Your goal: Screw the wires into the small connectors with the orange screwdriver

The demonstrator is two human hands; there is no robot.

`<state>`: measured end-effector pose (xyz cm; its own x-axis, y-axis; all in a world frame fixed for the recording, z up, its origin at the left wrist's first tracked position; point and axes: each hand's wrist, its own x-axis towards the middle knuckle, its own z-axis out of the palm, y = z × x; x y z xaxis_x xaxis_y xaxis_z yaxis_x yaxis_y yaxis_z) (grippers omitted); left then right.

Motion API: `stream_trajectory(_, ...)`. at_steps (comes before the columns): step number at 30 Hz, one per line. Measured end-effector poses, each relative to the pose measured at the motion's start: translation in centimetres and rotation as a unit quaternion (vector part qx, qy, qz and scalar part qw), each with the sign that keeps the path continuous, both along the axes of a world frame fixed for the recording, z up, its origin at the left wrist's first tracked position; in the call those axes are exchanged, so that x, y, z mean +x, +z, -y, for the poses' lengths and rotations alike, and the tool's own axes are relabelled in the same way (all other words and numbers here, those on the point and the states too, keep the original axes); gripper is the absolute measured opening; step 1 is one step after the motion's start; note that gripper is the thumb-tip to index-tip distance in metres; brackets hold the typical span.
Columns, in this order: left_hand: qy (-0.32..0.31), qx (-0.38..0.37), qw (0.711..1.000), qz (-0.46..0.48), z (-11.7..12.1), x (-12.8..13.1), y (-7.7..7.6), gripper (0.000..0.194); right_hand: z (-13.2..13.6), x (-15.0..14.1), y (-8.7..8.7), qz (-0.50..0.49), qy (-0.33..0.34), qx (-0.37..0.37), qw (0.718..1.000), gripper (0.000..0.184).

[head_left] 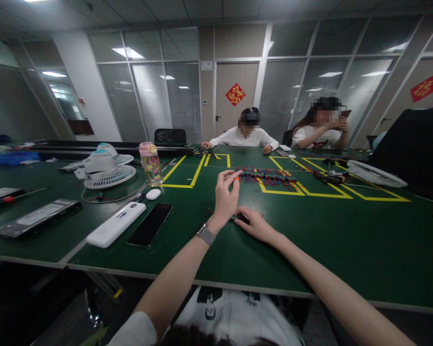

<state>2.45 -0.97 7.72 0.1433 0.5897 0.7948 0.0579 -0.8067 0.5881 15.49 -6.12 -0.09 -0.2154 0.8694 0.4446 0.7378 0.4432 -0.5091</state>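
My left hand (226, 194), with a watch on its wrist, is raised above the table. Its fingers are closed around an orange object (237, 181), mostly hidden by the hand, so its kind does not show. Lower and to the right, my right hand (255, 225) rests on the table. Its curled fingers hold a small circuit board with thin wires (234, 218), largely covered by both hands. Just beyond my hands lies a long row of small circuit boards with red and blue wires (269, 177).
A black phone (150, 225), a white power bank (116, 224) and a white oval case (153, 194) lie left on the green table (332, 245). Behind them stand a pink-lidded bottle (151, 166) and white fans (108, 173). Two people sit across, near yellow tape outlines.
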Motion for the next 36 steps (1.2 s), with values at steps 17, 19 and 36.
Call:
stream_trajectory(17,-0.039,-0.01,0.999,0.022,-0.49,0.36,-0.51,0.027,-0.01,0.29,-0.8,0.037,-0.033,-0.016,0.999,0.023)
stream_trajectory(19,-0.042,-0.012,0.999,0.02,-0.48,0.35,-0.53,0.027,-0.05,0.26,-0.78,0.038,-0.033,-0.017,0.999,0.023)
stream_trajectory(36,-0.054,-0.031,0.998,0.021,-0.34,0.29,-0.48,0.026,-0.06,0.14,-0.64,0.036,-0.039,-0.022,0.998,0.022)
